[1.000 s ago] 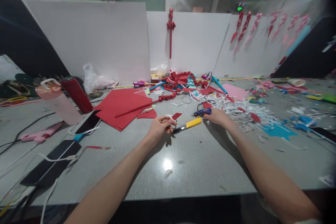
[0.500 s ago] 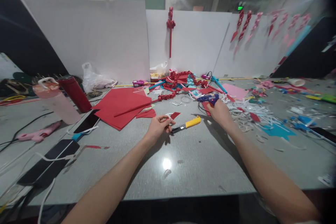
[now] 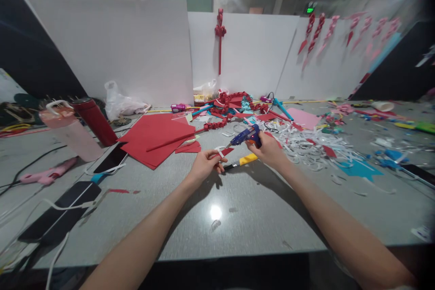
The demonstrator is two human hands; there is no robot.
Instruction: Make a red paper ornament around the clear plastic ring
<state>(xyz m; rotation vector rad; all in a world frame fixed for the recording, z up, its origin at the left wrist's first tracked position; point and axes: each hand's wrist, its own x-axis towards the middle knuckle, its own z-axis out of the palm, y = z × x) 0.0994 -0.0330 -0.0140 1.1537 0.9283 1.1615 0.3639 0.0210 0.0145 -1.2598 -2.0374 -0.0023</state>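
Near the middle of the table, my left hand (image 3: 205,166) pinches a small red paper piece (image 3: 227,151) with a white strip by it. My right hand (image 3: 267,148) is wrapped round the handle of a blue glue gun (image 3: 245,136), whose nozzle points down and left, close above the red piece. Whether the nozzle touches the paper I cannot tell. A cutter with a yellow handle (image 3: 248,159) lies on the table between my hands, its dark end beside my left fingertips.
Red sheets (image 3: 156,136) lie at the left, near a pink bottle (image 3: 73,136), a red flask (image 3: 95,122) and a pink glue gun (image 3: 49,172). White paper scraps (image 3: 306,142) and a blue cutout (image 3: 362,168) are at the right. Red paper chains (image 3: 234,102) lie behind.
My right hand has lifted the blue glue gun and moved it left and toward me, up to the red piece. My left hand has stayed nearly in place.
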